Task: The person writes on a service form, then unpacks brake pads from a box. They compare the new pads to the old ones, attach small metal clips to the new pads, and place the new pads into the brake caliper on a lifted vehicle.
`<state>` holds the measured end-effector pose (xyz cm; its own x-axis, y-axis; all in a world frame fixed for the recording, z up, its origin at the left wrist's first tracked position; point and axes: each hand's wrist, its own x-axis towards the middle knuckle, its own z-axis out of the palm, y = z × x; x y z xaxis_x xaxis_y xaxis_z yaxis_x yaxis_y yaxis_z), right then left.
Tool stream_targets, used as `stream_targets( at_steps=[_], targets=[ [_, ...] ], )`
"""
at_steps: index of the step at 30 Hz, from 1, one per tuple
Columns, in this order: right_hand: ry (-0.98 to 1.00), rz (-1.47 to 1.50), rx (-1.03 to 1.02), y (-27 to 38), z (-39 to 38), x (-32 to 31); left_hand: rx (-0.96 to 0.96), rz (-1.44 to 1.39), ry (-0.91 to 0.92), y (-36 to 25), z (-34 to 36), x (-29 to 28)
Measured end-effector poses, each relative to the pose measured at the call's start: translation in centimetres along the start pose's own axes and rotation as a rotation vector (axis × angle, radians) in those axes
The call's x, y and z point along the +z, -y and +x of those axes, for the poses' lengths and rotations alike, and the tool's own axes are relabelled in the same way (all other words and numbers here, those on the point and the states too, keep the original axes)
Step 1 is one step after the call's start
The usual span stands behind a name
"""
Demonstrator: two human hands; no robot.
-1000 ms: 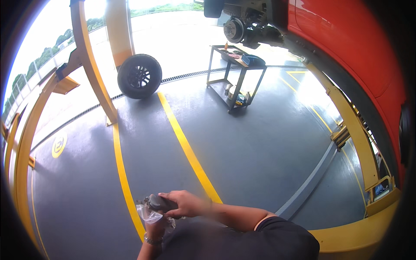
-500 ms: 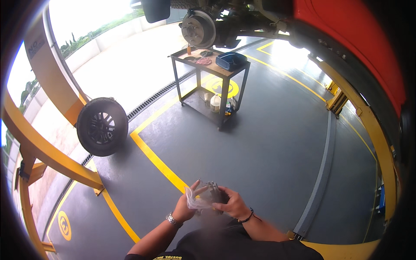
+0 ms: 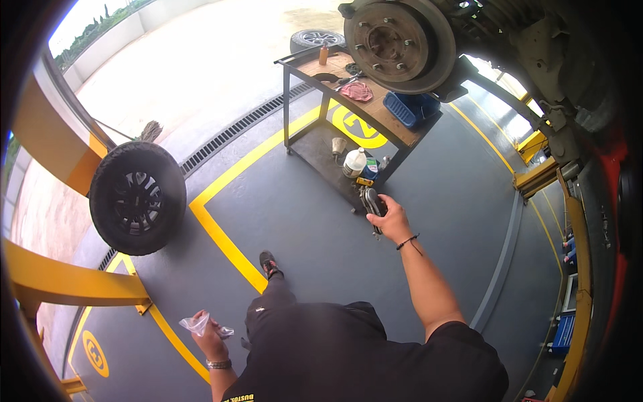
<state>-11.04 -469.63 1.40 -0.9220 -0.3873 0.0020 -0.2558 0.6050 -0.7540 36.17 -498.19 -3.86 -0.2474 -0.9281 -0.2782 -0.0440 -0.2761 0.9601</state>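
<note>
My right hand (image 3: 394, 224) is stretched forward, its fingers wrapped round a small stack of dark, curved metal pieces that look like brake pads (image 3: 370, 206). Low on the left, my left hand (image 3: 213, 343) grips a crumpled clear plastic bag (image 3: 195, 324); a shiny bit pokes out beside its fingers, too small to make out. Ahead, beyond the pads, stands a workshop trolley (image 3: 287, 110). Above it hangs a bare brake disc (image 3: 388, 43) with wheel studs, on the underside of a raised vehicle.
The trolley carries a blue tray (image 3: 402, 110), a pink cloth (image 3: 357, 91) and an orange bottle (image 3: 323, 55); a white jug (image 3: 355, 163) sits on its lower shelf. A wheel (image 3: 107, 208) stands at left near a yellow lift arm (image 3: 80, 281). Another wheel (image 3: 301, 40) lies behind the trolley.
My hands have parted: the right has gone forward with the brake pads, the left down and left with the plastic bag. The trolley and brake disc now appear closer.
</note>
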Motion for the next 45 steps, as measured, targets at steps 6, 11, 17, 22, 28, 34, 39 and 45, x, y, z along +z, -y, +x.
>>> stream_targets(
  at_steps=[6, 11, 17, 22, 28, 34, 39, 45],
  targets=[
    [-0.143, 0.100, -0.016, -1.7, 21.5, 4.9, -0.047, 0.244, 0.215, -4.6, 19.9, 13.4],
    [-0.248, 0.135, -0.129, 0.1, 37.3, 8.1, 0.392, 0.649, 0.641, -12.9, 33.6, 30.4],
    [-0.404, 0.378, -0.216, -4.5, 54.6, 13.1, 0.568, 0.881, 0.981, -13.2, 45.7, 54.2],
    [-0.390, 0.477, -0.028, -5.9, 56.4, 15.8, 0.815, 1.025, 1.223, -12.0, 48.2, 69.9],
    [-0.245, 0.643, 0.166, -4.9, 55.9, 12.5, 0.795, 1.348, 1.473, -13.1, 48.9, 84.4],
    [-0.300, 0.655, 0.215, -3.2, 56.2, 12.5, 0.864, 1.132, 1.537, -8.9, 53.7, 85.4],
    [-0.374, 0.572, 0.317, -4.4, 55.0, 11.6, 0.827, 0.840, 1.680, -9.0, 54.5, 86.1],
    [-0.471, 0.160, 0.391, -0.3, 56.0, 7.6, 0.689, 0.889, 1.817, -11.4, 53.7, 85.4]
  ],
)
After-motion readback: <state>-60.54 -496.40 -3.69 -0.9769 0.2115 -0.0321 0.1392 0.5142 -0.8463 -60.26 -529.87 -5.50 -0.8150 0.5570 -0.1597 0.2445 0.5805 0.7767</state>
